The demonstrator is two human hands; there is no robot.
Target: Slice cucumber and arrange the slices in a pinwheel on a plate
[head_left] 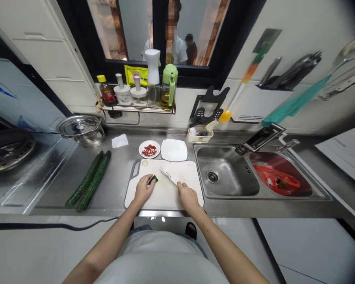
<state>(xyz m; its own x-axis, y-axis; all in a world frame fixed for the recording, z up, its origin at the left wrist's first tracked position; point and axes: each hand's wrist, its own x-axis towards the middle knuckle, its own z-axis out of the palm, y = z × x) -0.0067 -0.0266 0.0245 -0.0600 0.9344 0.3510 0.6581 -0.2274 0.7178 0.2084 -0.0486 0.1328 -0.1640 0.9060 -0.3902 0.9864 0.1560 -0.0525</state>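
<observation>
A short piece of cucumber (155,178) with dark green skin is held in my left hand (144,188), low over the white cutting board (171,197). My right hand (189,196) is closed round the handle of a knife (168,174), its thin blade pointing up and left across the board, apart from the cucumber piece. One pale round cucumber slice (145,163) lies by the board's upper left corner. Behind the board are a small plate of chopped red bits (149,150) and a bare white square plate (173,150).
Two long cucumbers (91,181) lie on the steel counter to the left, near a lidded pot (84,130) and a white tissue (119,141). To the right is a double sink (227,169) holding a red plastic bag (277,180). A rack of bottles (138,108) hangs behind.
</observation>
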